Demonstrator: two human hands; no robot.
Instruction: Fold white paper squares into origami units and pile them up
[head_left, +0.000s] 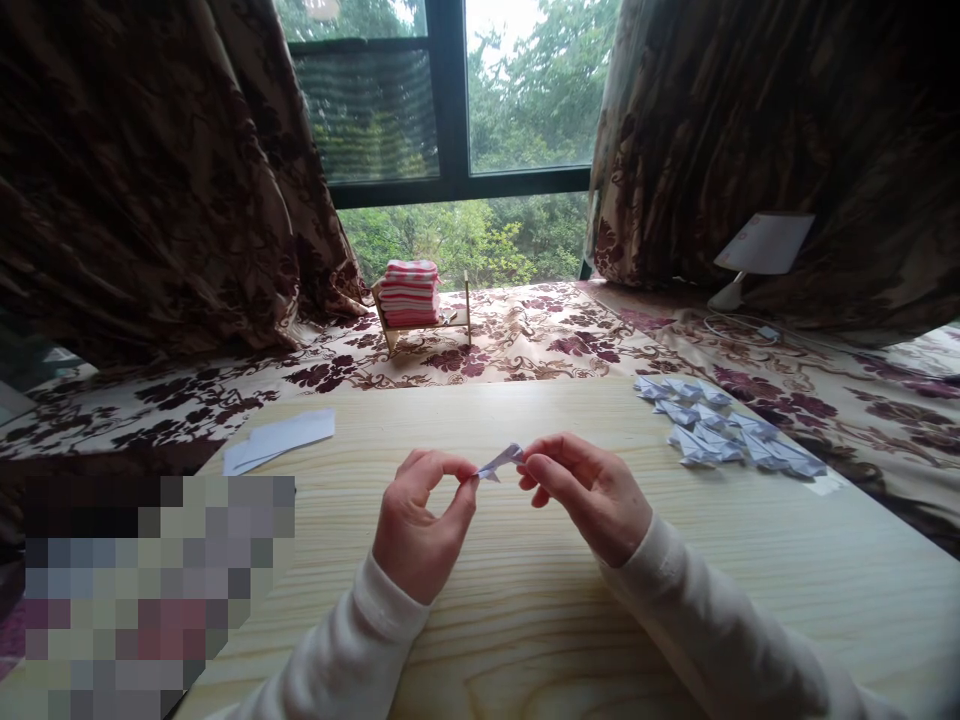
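Between my two hands, above the middle of the table, is a small folded white paper piece [498, 462]. My left hand [424, 520] pinches its left end between thumb and forefinger. At the opposite, upper right end, the thumb and forefinger of my right hand [592, 492] are closed on the paper. Several similar folded paper pieces [705, 425] lie grouped at the table's far right corner. Flat white paper slips [289, 436] overlap one another at the far left.
The pale wooden table [480, 640] borders a ledge covered in floral cloth [555, 330]. On that ledge, a small wooden rack [468, 310] bears folded pink-and-white cloths [409, 294]. A white lamp [765, 245] with a cord stands at right. Blurred blocks hide the lower left.
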